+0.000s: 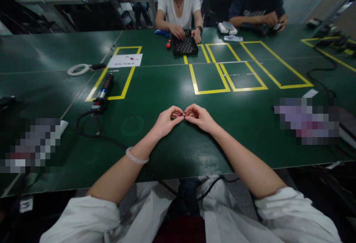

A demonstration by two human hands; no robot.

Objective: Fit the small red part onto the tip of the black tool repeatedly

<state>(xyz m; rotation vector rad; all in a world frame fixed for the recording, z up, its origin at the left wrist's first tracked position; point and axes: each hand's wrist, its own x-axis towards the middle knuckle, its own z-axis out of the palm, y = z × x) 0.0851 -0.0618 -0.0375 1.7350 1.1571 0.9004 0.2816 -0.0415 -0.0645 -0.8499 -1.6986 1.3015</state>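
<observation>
My left hand (168, 120) and my right hand (202, 118) meet over the middle of the green table (164, 150). Between their fingertips is a small red and dark part (184, 114), pinched from both sides. Its kind is too small to make out, and the fingers cover much of it. Both hands are closed, with thumbs toward me and the other fingers curled behind. A pale bangle (137, 156) circles my left wrist.
An electric screwdriver (105, 87) lies left, its black cable running toward me. A white paper (125, 60) and yellow tape rectangles mark the table. Across it, a person's hands work in a black tray (185, 46); another person sits at the right. Blurred-out items lie at both sides.
</observation>
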